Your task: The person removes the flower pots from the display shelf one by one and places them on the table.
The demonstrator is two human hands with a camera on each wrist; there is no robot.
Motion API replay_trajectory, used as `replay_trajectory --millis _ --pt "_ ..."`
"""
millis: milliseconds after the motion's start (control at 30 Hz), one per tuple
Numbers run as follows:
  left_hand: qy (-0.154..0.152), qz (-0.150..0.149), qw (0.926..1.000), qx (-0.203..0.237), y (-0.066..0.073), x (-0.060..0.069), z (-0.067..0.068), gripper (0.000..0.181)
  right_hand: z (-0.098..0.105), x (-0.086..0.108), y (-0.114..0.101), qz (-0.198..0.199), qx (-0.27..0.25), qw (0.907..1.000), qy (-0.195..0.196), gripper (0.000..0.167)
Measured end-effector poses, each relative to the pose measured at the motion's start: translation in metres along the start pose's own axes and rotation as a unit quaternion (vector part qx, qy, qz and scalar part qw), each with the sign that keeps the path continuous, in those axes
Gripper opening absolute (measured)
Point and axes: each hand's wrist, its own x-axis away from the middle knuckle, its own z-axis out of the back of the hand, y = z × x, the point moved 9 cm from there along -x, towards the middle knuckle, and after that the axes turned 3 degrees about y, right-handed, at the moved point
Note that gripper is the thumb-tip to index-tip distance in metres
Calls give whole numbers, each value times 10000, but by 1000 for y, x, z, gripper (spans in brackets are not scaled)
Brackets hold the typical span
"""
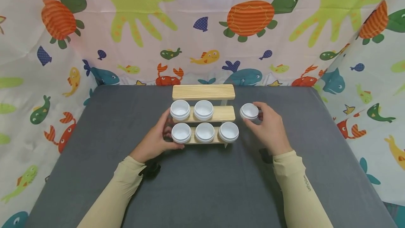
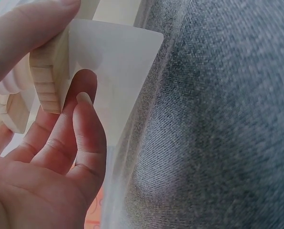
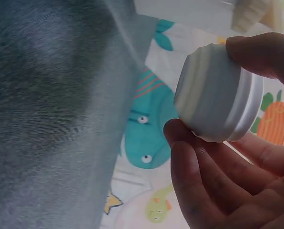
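A three-step wooden rack (image 1: 203, 92) with translucent side supports (image 2: 120, 62) stands on the grey cloth. Two white cups (image 1: 204, 110) sit on its middle step, and three more white cups (image 1: 205, 132) line the front step. The top step bears nothing. My left hand (image 1: 159, 134) grips the rack's left end; in the left wrist view its thumb lies over a wooden step (image 2: 49, 78) and its fingers curl beneath. To the right of the middle step, my right hand (image 1: 269, 127) pinches another white cup (image 3: 218, 93) between thumb and fingers, apart from the rack.
A grey cloth (image 1: 202, 189) covers the table. Behind it and along both sides hangs a white curtain (image 1: 186, 6) printed with sea animals. Dark straps or devices show at both wrists.
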Motion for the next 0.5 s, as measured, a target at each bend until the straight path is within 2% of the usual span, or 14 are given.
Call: replay_trajectory --millis 333,500 --pt "-17 4 10000 1 0 0 1 141 -22 -5 20 -256 258 9983 -463 63" --pt "-41 0 10000 26 0 -1 -1 141 -27 -4 27 -347 322 9975 -522 64"
